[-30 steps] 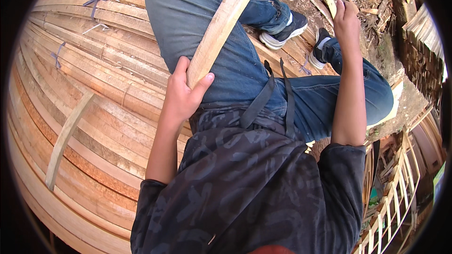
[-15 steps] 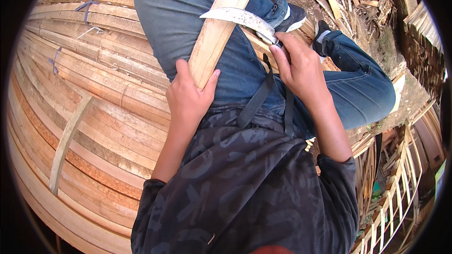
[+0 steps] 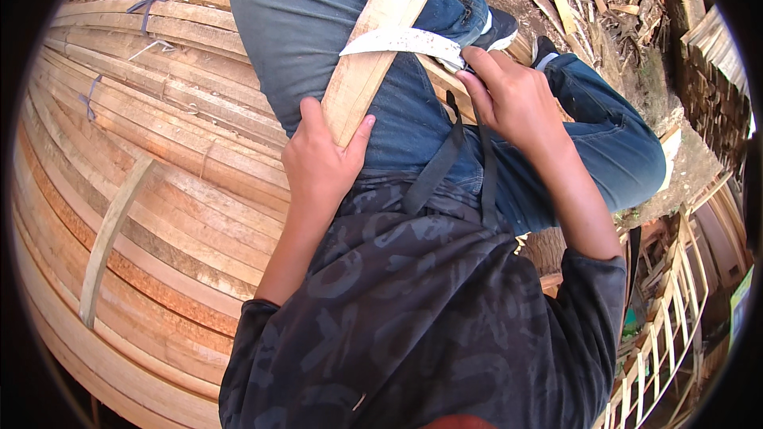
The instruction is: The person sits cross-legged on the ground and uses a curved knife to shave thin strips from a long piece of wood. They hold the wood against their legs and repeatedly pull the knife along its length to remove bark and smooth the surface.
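Wooden slat [image 3: 380, 40] | lies along the blue-jeaned thigh, lower end clasped by left hand [image 3: 320, 165] | right hand [image 3: 517, 99] closed on handle of curved blade [image 3: 401, 40], blade laid across slat | stacked timber strips [image 3: 143, 159] at left

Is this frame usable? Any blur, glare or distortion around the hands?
Head view: sharp, daylit; the left hand gripping the slat and the right hand on the knife are clear. The blade shines pale, not blown out. Fisheye bends the stacked boards; corners are black.
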`<state>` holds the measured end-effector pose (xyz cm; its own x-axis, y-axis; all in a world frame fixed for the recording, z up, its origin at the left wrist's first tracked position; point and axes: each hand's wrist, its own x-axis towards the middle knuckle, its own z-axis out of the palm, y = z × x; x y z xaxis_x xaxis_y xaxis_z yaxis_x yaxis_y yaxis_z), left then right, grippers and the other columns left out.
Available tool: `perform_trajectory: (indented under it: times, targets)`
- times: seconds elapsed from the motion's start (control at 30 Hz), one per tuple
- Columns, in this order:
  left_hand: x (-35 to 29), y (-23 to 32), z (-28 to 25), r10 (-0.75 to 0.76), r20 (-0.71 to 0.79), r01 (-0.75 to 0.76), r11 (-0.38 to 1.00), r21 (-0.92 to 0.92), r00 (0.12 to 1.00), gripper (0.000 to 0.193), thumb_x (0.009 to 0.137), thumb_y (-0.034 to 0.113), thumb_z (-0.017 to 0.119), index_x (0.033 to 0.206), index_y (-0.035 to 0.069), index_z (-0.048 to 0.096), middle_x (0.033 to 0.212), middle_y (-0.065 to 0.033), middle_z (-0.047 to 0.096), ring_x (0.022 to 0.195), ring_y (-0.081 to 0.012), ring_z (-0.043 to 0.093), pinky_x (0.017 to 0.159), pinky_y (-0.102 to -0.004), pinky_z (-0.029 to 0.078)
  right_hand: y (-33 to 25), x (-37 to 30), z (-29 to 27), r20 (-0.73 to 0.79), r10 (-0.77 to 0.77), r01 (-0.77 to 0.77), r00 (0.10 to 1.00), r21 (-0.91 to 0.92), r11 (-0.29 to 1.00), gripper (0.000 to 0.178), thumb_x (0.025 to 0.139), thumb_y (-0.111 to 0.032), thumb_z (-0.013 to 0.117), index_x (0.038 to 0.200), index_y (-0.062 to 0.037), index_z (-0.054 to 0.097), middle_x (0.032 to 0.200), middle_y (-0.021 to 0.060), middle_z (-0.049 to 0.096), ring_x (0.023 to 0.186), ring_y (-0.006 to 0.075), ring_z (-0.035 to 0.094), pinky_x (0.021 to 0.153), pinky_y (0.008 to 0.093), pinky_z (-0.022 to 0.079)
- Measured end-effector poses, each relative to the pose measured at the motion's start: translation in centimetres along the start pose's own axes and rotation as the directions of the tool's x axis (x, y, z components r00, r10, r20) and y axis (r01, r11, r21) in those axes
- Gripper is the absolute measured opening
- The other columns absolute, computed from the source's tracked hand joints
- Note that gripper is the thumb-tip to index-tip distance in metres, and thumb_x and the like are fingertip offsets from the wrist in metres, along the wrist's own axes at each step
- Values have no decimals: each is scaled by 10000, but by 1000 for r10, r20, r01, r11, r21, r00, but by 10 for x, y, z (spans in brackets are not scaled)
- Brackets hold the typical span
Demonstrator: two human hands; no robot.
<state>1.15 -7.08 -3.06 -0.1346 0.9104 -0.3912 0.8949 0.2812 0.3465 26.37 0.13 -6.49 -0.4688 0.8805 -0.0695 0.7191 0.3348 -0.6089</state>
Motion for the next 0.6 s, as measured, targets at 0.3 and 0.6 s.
perform_trajectory:
  times: [0.3, 0.6]
  targets:
    - [3, 7, -5, -55, 46, 56, 998, -13, 997, 531, 830, 446, 732, 916, 24, 422, 723, -255, 619, 687, -453, 641, 585, -503, 495, 54, 27, -2, -163, 152, -163, 975, -56, 985, 209, 976, -307, 571, 1030, -106, 595, 768, 149, 650, 676, 398, 637, 575, 475, 488]
    - [-2, 7, -1, -68, 41, 68, 998, -10, 997, 527, 832, 441, 727, 925, 22, 420, 718, -256, 616, 690, -457, 638, 591, -511, 494, 125, -13, -73, -344, 459, -502, 820, -46, 863, 279, 1002, -279, 533, 1101, -36, 626, 768, 196, 662, 719, 365, 670, 626, 423, 493]
